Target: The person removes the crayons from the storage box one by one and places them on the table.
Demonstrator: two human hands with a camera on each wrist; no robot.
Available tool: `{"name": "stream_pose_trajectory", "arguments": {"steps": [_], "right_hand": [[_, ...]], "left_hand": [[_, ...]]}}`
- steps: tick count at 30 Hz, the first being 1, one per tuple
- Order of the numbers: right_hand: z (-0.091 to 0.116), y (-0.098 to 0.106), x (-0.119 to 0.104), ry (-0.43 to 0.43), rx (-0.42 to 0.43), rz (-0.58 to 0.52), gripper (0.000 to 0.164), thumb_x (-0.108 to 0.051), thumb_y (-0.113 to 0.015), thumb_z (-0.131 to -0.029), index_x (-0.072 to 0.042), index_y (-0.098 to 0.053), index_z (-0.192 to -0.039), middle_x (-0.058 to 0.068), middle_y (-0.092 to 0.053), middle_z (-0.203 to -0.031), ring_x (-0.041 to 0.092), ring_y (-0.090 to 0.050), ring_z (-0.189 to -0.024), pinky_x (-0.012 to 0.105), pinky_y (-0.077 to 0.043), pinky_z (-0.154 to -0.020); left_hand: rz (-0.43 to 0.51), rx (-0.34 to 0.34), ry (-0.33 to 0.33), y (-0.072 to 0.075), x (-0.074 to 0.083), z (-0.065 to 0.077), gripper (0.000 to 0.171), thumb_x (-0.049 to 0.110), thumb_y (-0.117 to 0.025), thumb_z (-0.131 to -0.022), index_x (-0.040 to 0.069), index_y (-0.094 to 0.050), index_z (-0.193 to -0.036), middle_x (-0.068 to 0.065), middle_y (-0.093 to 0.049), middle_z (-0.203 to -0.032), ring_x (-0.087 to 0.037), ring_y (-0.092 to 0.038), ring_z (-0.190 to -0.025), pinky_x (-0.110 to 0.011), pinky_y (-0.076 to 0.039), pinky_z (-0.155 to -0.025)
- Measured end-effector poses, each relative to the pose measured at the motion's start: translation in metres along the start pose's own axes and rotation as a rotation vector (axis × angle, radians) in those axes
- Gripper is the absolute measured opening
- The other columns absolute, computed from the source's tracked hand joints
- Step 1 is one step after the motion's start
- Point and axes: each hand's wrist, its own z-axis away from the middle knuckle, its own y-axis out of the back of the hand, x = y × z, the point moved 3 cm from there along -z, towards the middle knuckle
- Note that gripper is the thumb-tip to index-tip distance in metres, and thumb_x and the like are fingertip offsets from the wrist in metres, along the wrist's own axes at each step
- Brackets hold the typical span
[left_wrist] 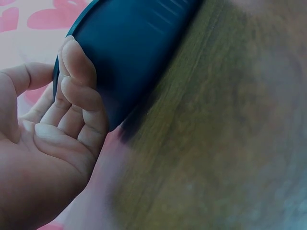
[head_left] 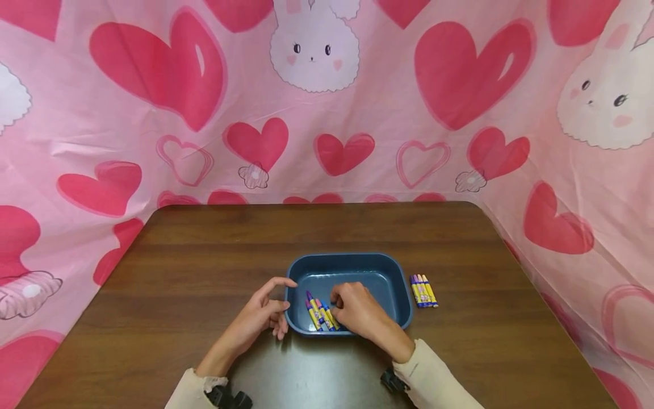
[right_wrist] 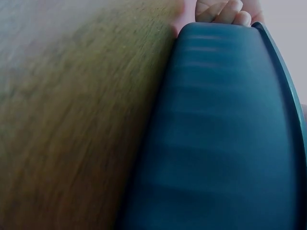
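Observation:
A dark blue tray [head_left: 352,259] holds several crayons [head_left: 315,316] with yellow wrappers and purple, pink and blue ends, lying loosely side by side at its left front. My left hand [head_left: 263,312] grips the tray's left rim, index finger over the edge and thumb at the outside. In the left wrist view, other fingers of the left hand [left_wrist: 72,110] curl against the tray's outer wall [left_wrist: 129,48]. Inside the tray, my right hand [head_left: 360,309] has its fingers bent, tips right at the rightmost crayons; whether they pinch one I cannot tell.
Right of the tray, a short row of yellow-wrapped crayons [head_left: 423,291] lies on the brown wooden table [head_left: 219,244]. A pink curtain [head_left: 301,108] with hearts and rabbits stands behind and beside the table. The tray's outer wall [right_wrist: 216,129] fills much of the right wrist view.

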Motion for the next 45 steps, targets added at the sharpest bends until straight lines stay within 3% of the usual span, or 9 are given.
{"name": "stream_pose_trajectory", "arguments": {"steps": [19, 25, 31, 38, 45], "right_hand": [[-0.0010, -0.0020, 0.0026, -0.027, -0.045, 0.025, 0.017, -0.017, -0.077, -0.085, -0.005, -0.073, -0.096, -0.004, -0.057, -0.071, 0.011, -0.053, -0.065, 0.026, -0.047, -0.060], [-0.0008, -0.0001, 0.0009, 0.015, -0.014, 0.073, 0.009, -0.008, -0.076, -0.079, -0.006, -0.070, -0.085, -0.003, -0.055, -0.068, 0.012, -0.050, -0.064, 0.027, -0.045, -0.058], [0.0003, 0.0000, 0.0004, 0.002, 0.004, 0.092, 0.016, -0.009, -0.079, -0.076, -0.009, -0.063, -0.073, -0.005, -0.052, -0.063, 0.012, -0.049, -0.061, 0.028, -0.042, -0.054], [0.0015, -0.0002, 0.0003, -0.041, -0.011, 0.085, 0.022, -0.010, -0.076, -0.080, -0.013, -0.061, -0.065, -0.005, -0.052, -0.060, 0.012, -0.048, -0.058, 0.026, -0.041, -0.051], [0.0021, -0.0023, -0.0007, -0.018, 0.016, 0.093, 0.025, -0.008, -0.072, -0.084, -0.011, -0.061, -0.063, -0.005, -0.045, -0.055, 0.011, -0.044, -0.054, 0.025, -0.034, -0.048]], "left_hand": [[-0.018, 0.003, 0.002, -0.0012, 0.0012, -0.0031, 0.045, 0.012, -0.053, -0.101, 0.006, -0.036, -0.143, -0.008, -0.064, -0.063, -0.019, -0.062, -0.052, -0.026, -0.047, -0.049], [-0.017, 0.007, -0.006, -0.0013, 0.0026, -0.0039, 0.044, 0.011, -0.052, -0.101, 0.006, -0.037, -0.142, -0.008, -0.064, -0.062, -0.019, -0.061, -0.052, -0.026, -0.046, -0.049], [-0.020, -0.006, -0.029, -0.0014, 0.0035, -0.0031, 0.046, 0.010, -0.052, -0.101, 0.002, -0.034, -0.142, -0.009, -0.063, -0.062, -0.019, -0.061, -0.051, -0.026, -0.046, -0.048], [-0.018, -0.001, -0.008, -0.0009, 0.0018, -0.0016, 0.044, 0.011, -0.052, -0.101, 0.004, -0.036, -0.142, -0.009, -0.064, -0.062, -0.019, -0.061, -0.052, -0.026, -0.047, -0.049], [-0.007, -0.005, -0.020, -0.0012, -0.0008, 0.0001, 0.045, 0.011, -0.052, -0.101, 0.002, -0.034, -0.141, -0.009, -0.063, -0.062, -0.018, -0.061, -0.051, -0.026, -0.046, -0.049]]}}
